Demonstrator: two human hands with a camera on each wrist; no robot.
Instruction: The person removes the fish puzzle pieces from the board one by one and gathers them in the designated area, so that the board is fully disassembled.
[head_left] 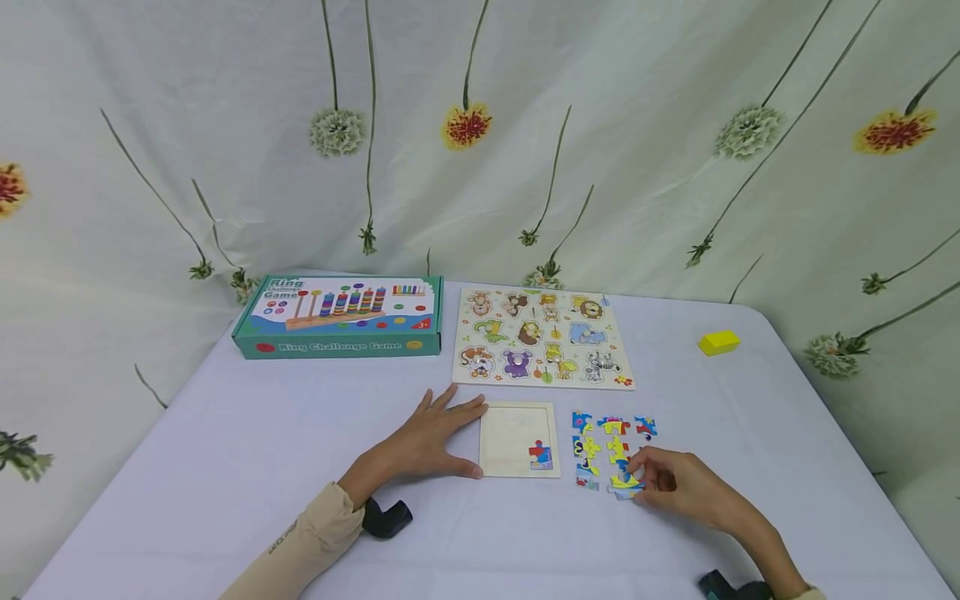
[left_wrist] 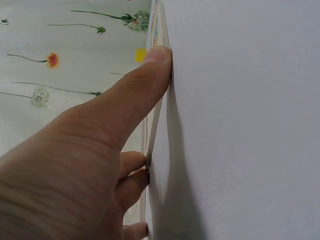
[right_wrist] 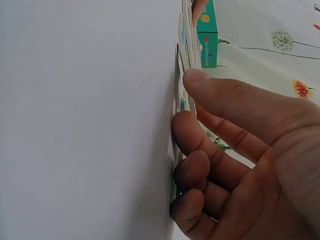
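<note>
A small pale wooden puzzle tray [head_left: 513, 429] lies on the table with one red and blue jigsaw piece [head_left: 541, 456] in its lower right corner. My left hand [head_left: 420, 442] rests at the tray's left side, thumb and fingers spread against its edge; the left wrist view shows the thumb [left_wrist: 135, 90] on that edge. Right of the tray lie several loose jigsaw pieces [head_left: 588, 450] in rows. My right hand [head_left: 686, 487] is at the lower right of these, thumb and index finger pinching a blue and yellow jigsaw piece [head_left: 624, 482]. In the right wrist view the fingers partly hide it.
Behind the tray lies a larger animal puzzle board [head_left: 543, 337]. A green Ring Challenge Game box [head_left: 337, 317] stands at the back left. At the back right is a yellow block [head_left: 718, 342]. A flowered cloth [head_left: 637, 208] hangs behind the white-covered table [head_left: 795, 433].
</note>
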